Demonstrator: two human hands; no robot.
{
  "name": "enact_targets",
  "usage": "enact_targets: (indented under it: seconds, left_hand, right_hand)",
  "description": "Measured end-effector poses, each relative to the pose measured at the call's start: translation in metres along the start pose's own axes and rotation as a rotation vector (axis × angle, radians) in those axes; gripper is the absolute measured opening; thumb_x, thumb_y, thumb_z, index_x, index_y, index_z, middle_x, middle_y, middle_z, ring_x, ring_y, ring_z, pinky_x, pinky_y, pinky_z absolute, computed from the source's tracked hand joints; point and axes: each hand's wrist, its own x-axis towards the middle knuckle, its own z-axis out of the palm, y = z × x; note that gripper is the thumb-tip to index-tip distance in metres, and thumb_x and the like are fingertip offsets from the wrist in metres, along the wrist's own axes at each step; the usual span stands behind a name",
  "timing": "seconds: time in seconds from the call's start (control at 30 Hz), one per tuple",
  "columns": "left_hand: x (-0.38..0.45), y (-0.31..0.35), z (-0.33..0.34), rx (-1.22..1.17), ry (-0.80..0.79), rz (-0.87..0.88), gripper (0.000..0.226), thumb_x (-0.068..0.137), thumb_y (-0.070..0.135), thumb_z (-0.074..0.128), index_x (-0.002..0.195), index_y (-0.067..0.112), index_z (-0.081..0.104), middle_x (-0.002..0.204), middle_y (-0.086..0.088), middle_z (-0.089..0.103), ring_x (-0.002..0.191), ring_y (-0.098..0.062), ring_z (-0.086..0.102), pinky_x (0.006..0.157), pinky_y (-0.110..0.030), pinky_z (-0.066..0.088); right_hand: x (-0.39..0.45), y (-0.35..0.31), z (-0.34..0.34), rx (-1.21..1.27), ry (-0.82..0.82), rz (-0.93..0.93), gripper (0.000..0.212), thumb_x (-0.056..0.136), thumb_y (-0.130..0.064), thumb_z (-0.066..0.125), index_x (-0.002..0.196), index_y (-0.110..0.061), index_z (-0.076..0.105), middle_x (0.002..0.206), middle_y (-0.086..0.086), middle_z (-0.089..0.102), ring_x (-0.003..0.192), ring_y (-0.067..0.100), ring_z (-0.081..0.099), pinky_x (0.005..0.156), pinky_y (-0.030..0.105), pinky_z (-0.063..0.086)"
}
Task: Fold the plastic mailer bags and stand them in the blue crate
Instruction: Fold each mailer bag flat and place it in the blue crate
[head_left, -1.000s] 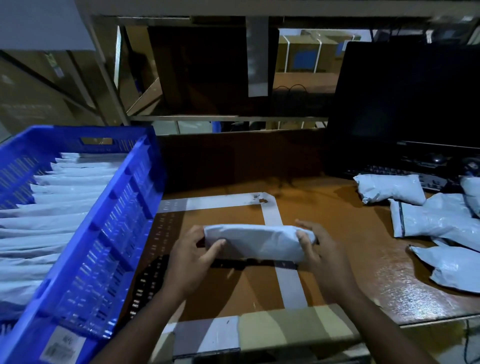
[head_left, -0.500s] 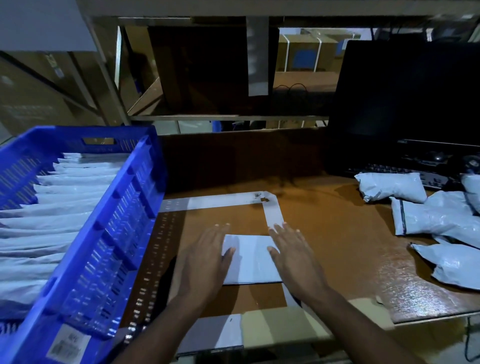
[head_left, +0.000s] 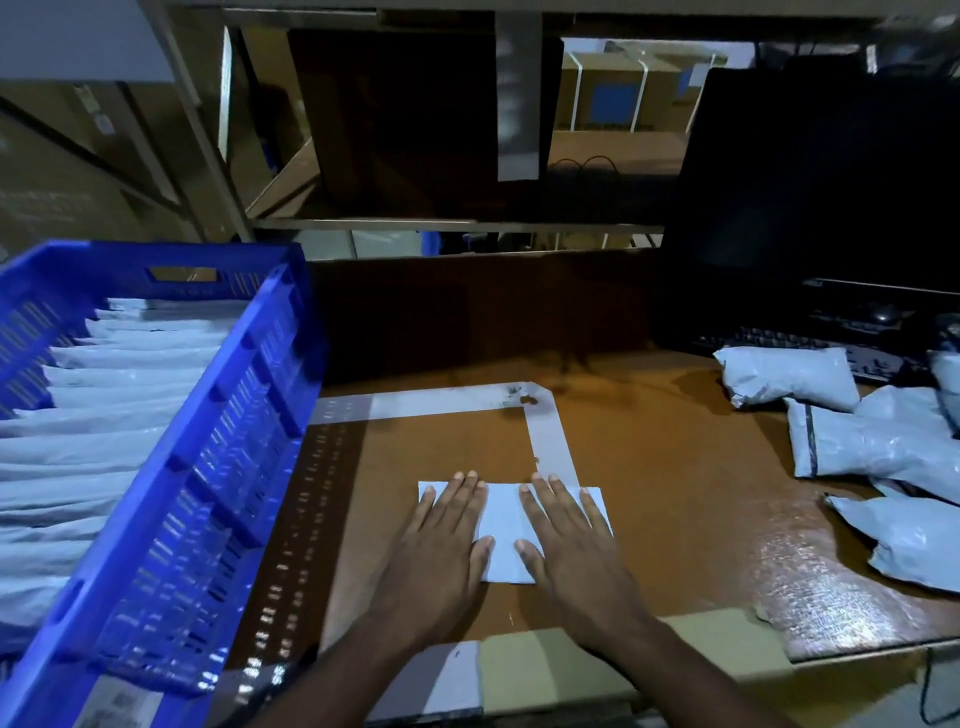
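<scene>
A folded white mailer bag (head_left: 503, 530) lies flat on the brown table in front of me. My left hand (head_left: 447, 540) presses palm down on its left half, fingers spread. On its right half my right hand (head_left: 566, 540) lies flat in the same way. Neither hand grips anything. The blue crate (head_left: 244, 457) stands at the left, tilted toward me, with several folded bags (head_left: 104, 415) standing in rows inside it. A heap of unfolded mailer bags (head_left: 862, 441) lies at the right of the table.
White tape (head_left: 550, 447) marks a corner on the table beyond the bag. A dark monitor (head_left: 826, 171) and keyboard (head_left: 779, 340) stand at the back right. Shelving with cardboard boxes rises behind the table. The table's near edge (head_left: 545, 670) is taped.
A second ago both hands held the bag by its ends above the table. They then laid it down and now press it flat, having slid slightly apart over it.
</scene>
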Motion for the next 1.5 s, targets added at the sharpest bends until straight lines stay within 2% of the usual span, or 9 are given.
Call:
enact_targets:
  seconds: [0.1,0.2,0.33,0.53,0.77,0.97,1.2,1.4,1.5]
  left_hand:
    - [0.002,-0.002,-0.002,-0.009,0.003,0.013,0.09,0.086,0.065,-0.029,0.162,0.025,-0.002,0.168,0.01,-0.01,0.154,-0.005,-0.014,0.127,-0.038,0.001]
    - [0.0,-0.001,-0.001,-0.005,-0.005,0.02,0.085,0.09,0.063,-0.023,0.162,0.024,-0.002,0.169,0.009,-0.008,0.153,-0.004,-0.015,0.127,-0.037,-0.002]
    - [-0.001,-0.002,-0.002,-0.005,-0.009,0.006,0.082,0.09,0.062,-0.021,0.162,0.026,-0.005,0.168,0.012,-0.012,0.152,-0.002,-0.018,0.127,-0.034,-0.005]
    - [-0.002,-0.003,0.0,-0.004,0.0,0.014,0.08,0.093,0.062,-0.019,0.162,0.025,-0.004,0.167,0.011,-0.012,0.153,-0.003,-0.016,0.127,-0.038,0.002]
    - [-0.003,0.0,0.002,0.04,-0.003,-0.056,0.075,0.099,0.06,-0.004,0.163,0.021,-0.005,0.167,0.007,-0.016,0.154,-0.008,-0.018,0.127,-0.042,0.001]
    - [-0.002,-0.009,-0.001,-0.086,0.015,-0.027,0.087,0.09,0.071,-0.015,0.162,0.023,-0.006,0.167,0.011,-0.016,0.151,-0.002,-0.02,0.127,-0.038,-0.003]
    - [-0.024,0.0,0.002,-0.008,-0.001,0.13,0.07,0.104,0.059,0.004,0.163,0.022,0.004,0.169,0.008,-0.005,0.152,-0.001,-0.016,0.127,-0.037,0.002]
    - [-0.03,0.001,0.006,0.008,-0.011,0.133,0.073,0.103,0.061,-0.001,0.163,0.02,0.005,0.17,0.007,-0.004,0.154,-0.003,-0.013,0.126,-0.039,0.002]
    - [-0.025,-0.002,0.003,0.017,-0.02,0.13,0.073,0.102,0.062,-0.002,0.163,0.021,0.001,0.17,0.007,-0.007,0.152,-0.002,-0.017,0.127,-0.039,0.002]
  right_hand:
    - [0.005,0.004,0.0,-0.012,-0.02,-0.008,0.06,0.104,-0.054,0.031,0.156,-0.025,0.032,0.163,-0.004,0.026,0.151,0.015,0.024,0.121,0.034,0.0]
    - [-0.001,0.006,0.003,-0.002,0.001,-0.015,0.063,0.105,-0.058,0.023,0.16,-0.03,0.014,0.166,-0.011,0.004,0.154,0.009,0.002,0.121,0.03,-0.013]
    - [0.0,0.006,0.003,-0.006,0.007,-0.021,0.065,0.103,-0.063,0.017,0.16,-0.031,0.015,0.165,-0.011,0.0,0.154,0.011,0.003,0.121,0.031,-0.011]
    - [-0.011,0.01,-0.004,0.02,0.037,-0.011,0.068,0.101,-0.069,0.012,0.157,-0.039,-0.012,0.162,-0.013,-0.025,0.148,0.009,-0.028,0.121,0.033,-0.018]
    - [-0.024,0.024,-0.007,-0.005,-0.059,0.117,0.087,0.091,-0.082,0.002,0.159,-0.029,-0.013,0.164,-0.006,-0.023,0.15,0.012,-0.023,0.123,0.044,-0.014]
    - [-0.02,0.02,-0.026,0.158,-0.033,0.165,0.086,0.088,-0.08,0.003,0.16,-0.032,-0.003,0.163,-0.014,-0.015,0.151,0.005,-0.015,0.122,0.037,-0.014]
    - [-0.023,-0.01,-0.013,0.08,0.014,-0.114,0.075,0.1,-0.064,-0.003,0.16,-0.026,0.017,0.165,-0.009,-0.001,0.153,0.006,-0.006,0.122,0.036,-0.006]
    - [-0.03,-0.011,-0.004,0.033,0.016,-0.111,0.064,0.105,-0.056,0.009,0.16,-0.023,0.017,0.167,-0.007,0.005,0.153,0.006,-0.009,0.122,0.038,-0.002]
    - [-0.024,-0.011,-0.008,0.048,0.01,-0.104,0.066,0.104,-0.056,0.007,0.16,-0.024,0.017,0.167,-0.008,0.004,0.151,0.003,-0.013,0.122,0.033,-0.011]
